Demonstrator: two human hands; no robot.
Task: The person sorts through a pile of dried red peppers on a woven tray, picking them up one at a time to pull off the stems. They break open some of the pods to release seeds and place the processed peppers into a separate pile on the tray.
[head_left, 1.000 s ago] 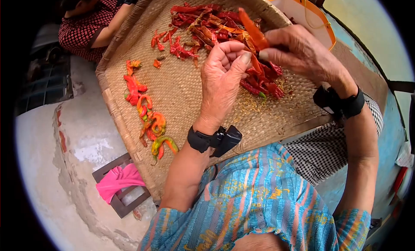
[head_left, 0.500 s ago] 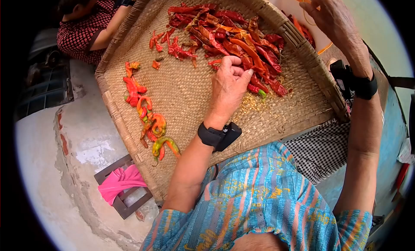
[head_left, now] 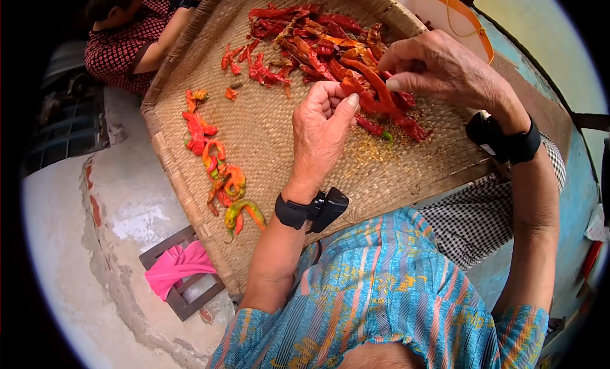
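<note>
My left hand (head_left: 321, 131) is closed in a pinch on a dried red chili pepper (head_left: 363, 94) over the woven tray (head_left: 273, 147). My right hand (head_left: 448, 70) reaches in from the right, its thumb and curled fingers at the upper end of the same pepper; its exact grip is partly hidden. Just behind and under the hands spreads a heap of dried red chilies (head_left: 318, 42). Loose yellow seeds (head_left: 372, 147) lie on the weave below them, near a small green stem end (head_left: 387, 136).
Fresher red, orange and green chilies (head_left: 213, 153) line the tray's left side. A white container with an orange rim (head_left: 467, 29) stands beyond the right rim. Another person (head_left: 130, 51) sits at upper left. A pink cloth (head_left: 180, 267) hangs over a dark wooden frame (head_left: 190, 299).
My right hand has come down and left from above the white container to the pepper. My left hand has shifted slightly left, still pinching.
</note>
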